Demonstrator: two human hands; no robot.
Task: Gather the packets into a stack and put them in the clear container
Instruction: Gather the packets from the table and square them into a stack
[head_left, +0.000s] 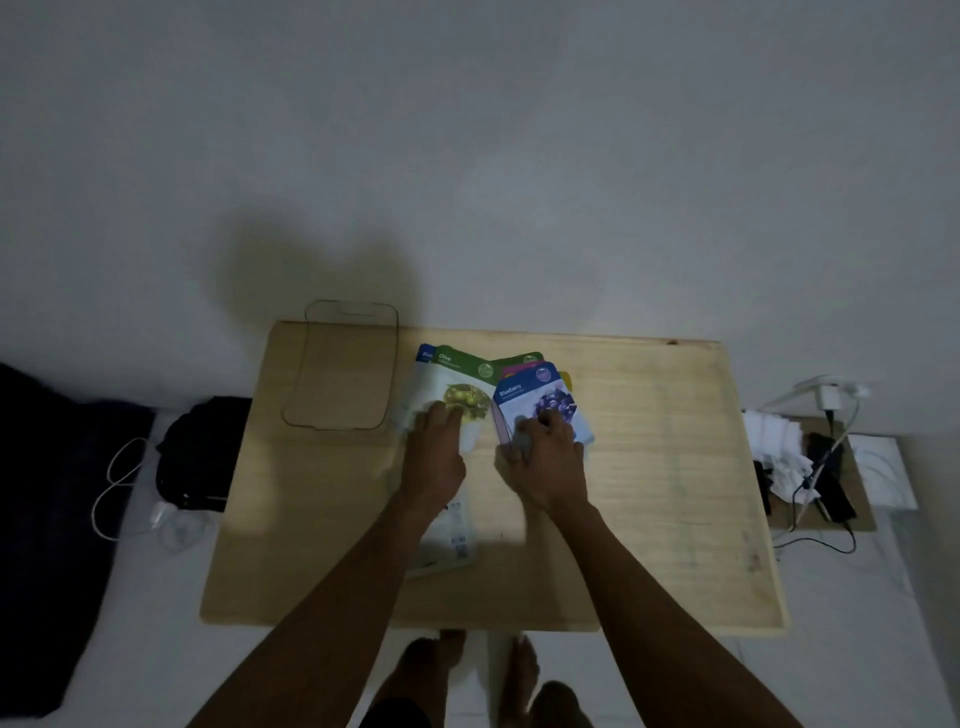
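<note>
Several flat packets lie fanned out in the middle of the wooden table (649, 467). A green "Olive" packet (457, 374) tops the left pile, and my left hand (434, 457) presses flat on its lower part. A blue "Blueberry" packet (535, 397) tops the right pile, with pink and green packets showing behind it. My right hand (545, 457) grips that right pile at its lower edge. Another pale packet (452, 540) lies under my left forearm. The clear container (343, 364) stands empty at the table's far left corner, just left of the packets.
A black bag (202, 452) and a white cable (117, 483) lie on the floor to the left. On the right, a small board carries white cloths (774, 441), dark devices and a charger with cables (831, 400). My bare feet show below the table's near edge.
</note>
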